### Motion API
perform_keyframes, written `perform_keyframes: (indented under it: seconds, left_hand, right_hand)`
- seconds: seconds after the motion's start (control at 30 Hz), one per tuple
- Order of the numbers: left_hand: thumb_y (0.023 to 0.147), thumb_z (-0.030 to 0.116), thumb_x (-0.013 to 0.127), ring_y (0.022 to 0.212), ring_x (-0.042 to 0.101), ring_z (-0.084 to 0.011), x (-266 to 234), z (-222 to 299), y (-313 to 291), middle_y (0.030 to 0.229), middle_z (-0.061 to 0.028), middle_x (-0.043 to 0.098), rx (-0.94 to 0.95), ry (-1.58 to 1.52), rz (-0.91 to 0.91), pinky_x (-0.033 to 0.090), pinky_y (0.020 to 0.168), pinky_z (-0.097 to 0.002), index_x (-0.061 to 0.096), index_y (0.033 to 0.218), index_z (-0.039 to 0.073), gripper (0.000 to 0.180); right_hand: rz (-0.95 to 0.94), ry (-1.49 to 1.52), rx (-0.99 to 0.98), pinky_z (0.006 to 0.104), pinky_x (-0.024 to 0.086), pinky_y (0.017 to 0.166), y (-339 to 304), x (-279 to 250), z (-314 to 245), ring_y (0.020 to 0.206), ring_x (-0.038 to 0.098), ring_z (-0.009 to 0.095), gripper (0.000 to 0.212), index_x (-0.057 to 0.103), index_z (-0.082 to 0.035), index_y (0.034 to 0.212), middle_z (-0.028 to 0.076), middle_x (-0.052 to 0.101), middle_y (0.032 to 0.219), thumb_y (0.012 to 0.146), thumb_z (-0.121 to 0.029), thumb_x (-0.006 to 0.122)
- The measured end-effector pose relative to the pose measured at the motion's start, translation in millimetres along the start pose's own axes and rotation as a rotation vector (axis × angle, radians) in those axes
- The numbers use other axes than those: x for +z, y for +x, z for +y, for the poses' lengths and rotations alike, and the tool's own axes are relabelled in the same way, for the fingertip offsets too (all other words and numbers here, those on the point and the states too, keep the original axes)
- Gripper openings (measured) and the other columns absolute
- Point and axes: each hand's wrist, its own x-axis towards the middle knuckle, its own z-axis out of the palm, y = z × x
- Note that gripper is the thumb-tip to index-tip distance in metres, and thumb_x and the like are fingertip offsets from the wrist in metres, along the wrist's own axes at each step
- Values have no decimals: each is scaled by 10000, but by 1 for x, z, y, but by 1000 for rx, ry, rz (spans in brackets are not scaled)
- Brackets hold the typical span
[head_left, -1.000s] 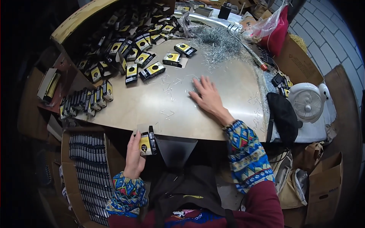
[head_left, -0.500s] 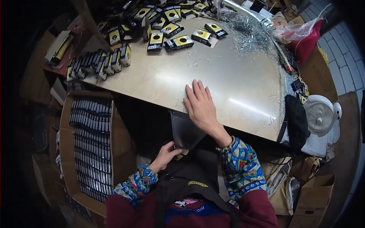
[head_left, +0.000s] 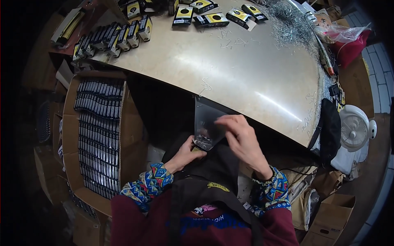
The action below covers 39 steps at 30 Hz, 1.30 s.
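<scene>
Grey translucent plastic chute [head_left: 204,117] at centre, a bare hand either side.
The left hand [head_left: 186,156], at eight o'clock from the chute's lower end, is clamped on a small yellow-marked box [head_left: 196,149], mostly hidden beneath that end, where thin silver wire pins [head_left: 203,142] gather. The right hand [head_left: 242,137], toward three o'clock, keeps bent fingers and thumb apart, slightly blurred. Black-and-yellow boxes [head_left: 133,34] line the pale, glossy worktop [head_left: 246,61] between ten and eleven; a brown cardboard carton [head_left: 132,123] of packed dark items stands at nine.
</scene>
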Motion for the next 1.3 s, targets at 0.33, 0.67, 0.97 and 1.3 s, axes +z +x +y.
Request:
perform_keyframes:
  seconds: [0.33,0.67,0.97,1.3]
  left_hand:
    - [768,177,740,974,585,-455,4,-7,-4,1064,-256,592,317,916,276,501,764,-466,404,1185,-11,567]
    - [654,105,805,975,588,-364,8,26,-27,1083,-181,548,808,880,228,483,851,-412,361,1339,13,821]
    - [662,121,821,1000,622,-372,18,67,-11,1137,-199,569,883,814,392,519,836,-389,394,1324,-2,797]
    - [664,140,823,969,616,-396,27,88,-1,1112,-217,574,962,845,421,525,814,-424,377,1352,6,832]
  right_hand:
    - [-349,-256,-242,395,492,817,-49,80,43,977,580,349,408,577,54,1140,192,593,1126,738,9,627]
    - [-277,124,5,304,527,603,-31,45,23,672,690,253,187,658,28,1041,158,690,802,881,-66,639]
    - [242,-17,-170,312,536,747,-6,28,8,959,653,238,277,653,-2,1102,182,639,1149,840,-80,699]
    - [87,-129,-289,426,448,990,4,25,9,1231,498,390,454,616,-40,1230,232,472,1389,804,-131,743]
